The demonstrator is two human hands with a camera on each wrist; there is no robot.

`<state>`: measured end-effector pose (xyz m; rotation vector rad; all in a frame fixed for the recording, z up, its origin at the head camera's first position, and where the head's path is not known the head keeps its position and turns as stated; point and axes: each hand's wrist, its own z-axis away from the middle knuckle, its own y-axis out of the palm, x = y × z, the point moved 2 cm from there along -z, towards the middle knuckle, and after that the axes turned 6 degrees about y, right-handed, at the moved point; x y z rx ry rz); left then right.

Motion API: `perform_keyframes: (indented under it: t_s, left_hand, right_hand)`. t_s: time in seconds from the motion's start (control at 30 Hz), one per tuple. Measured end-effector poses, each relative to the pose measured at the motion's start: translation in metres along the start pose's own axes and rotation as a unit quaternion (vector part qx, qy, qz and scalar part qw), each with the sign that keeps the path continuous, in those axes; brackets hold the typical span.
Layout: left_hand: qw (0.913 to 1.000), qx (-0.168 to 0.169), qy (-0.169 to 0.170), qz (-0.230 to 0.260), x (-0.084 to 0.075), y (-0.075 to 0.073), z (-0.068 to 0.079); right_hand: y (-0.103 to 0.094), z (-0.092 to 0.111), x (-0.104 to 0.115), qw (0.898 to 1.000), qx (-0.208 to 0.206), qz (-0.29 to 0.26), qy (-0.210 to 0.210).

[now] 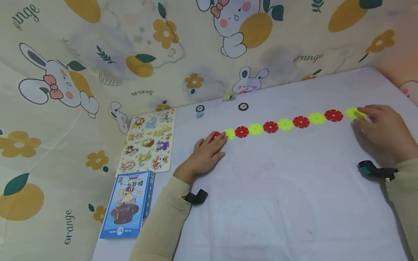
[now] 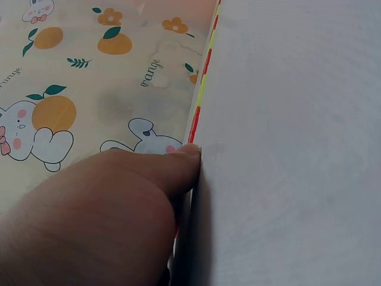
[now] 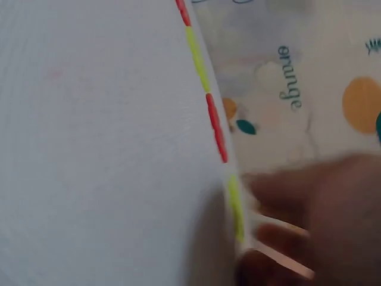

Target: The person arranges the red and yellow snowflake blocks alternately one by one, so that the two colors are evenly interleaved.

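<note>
A row of red and yellow-green notched plastic discs runs across the white table, the colours alternating. My left hand (image 1: 205,159) lies with fingers extended over the left end, partly covering a red disc (image 1: 216,135) and touching the edge of a yellow disc (image 1: 230,134). At the right end, my right hand (image 1: 386,127) holds the last yellow disc (image 1: 354,113) by its edge between thumb and bent fingers. A narrow gap separates this disc from the neighbouring red disc (image 1: 334,115). In the right wrist view, the yellow disc (image 3: 236,208) lies flat beside the fingertips.
An animal sticker board (image 1: 148,143) and a blue game box (image 1: 127,204) lie at the left. Toward the back are two black-and-white round chips, one of them this chip (image 1: 243,106), a small blue figure (image 1: 200,114) and a small green figure (image 1: 228,96). Patterned cloth (image 1: 183,54) hangs behind.
</note>
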<state>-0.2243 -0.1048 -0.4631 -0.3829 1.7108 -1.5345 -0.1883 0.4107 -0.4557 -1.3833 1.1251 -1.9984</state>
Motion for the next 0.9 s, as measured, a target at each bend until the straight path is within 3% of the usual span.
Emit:
perform_keyframes:
  t_s: [0.1, 0.2, 0.43, 0.9]
  left_hand:
    - [1.0000, 0.002, 0.005, 0.001, -0.001, -0.001, 0.000]
    - [0.9999, 0.003, 0.011, 0.003, -0.002, -0.002, -0.001]
    - [1.0000, 0.004, 0.007, -0.002, -0.001, -0.001, -0.001]
    - [1.0000, 0.007, 0.003, 0.005, 0.002, 0.005, -0.002]
  right_hand:
    - [0.004, 0.001, 0.009, 0.993, 0.005, 0.087, -0.084]
    - [0.008, 0.002, 0.012, 0.987, 0.008, 0.113, -0.113]
    - [0.014, 0.003, 0.013, 0.989, 0.016, 0.115, -0.092]
    - [0.016, 0.003, 0.008, 0.990, 0.028, 0.101, -0.092]
